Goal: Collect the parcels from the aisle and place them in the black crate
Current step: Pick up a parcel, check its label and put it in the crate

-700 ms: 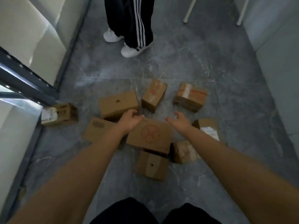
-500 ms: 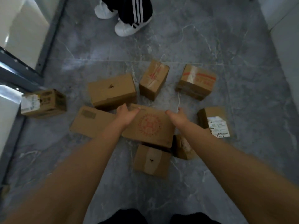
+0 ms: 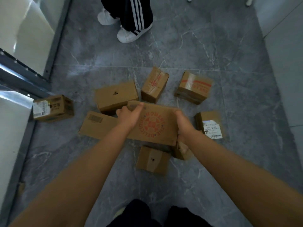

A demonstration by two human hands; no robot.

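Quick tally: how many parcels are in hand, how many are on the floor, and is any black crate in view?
Held parcel: 1, gripped by left hand and right hand
Floor parcels: 8, one partly hidden under the right hand
Black crate: 0 in view
Total parcels: 9

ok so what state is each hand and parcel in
red-print box: closed, gripped at both ends
left hand: curled round the box's left end
right hand: curled round its right end
barcode box: closed, lying flat
white-label box: closed, untouched
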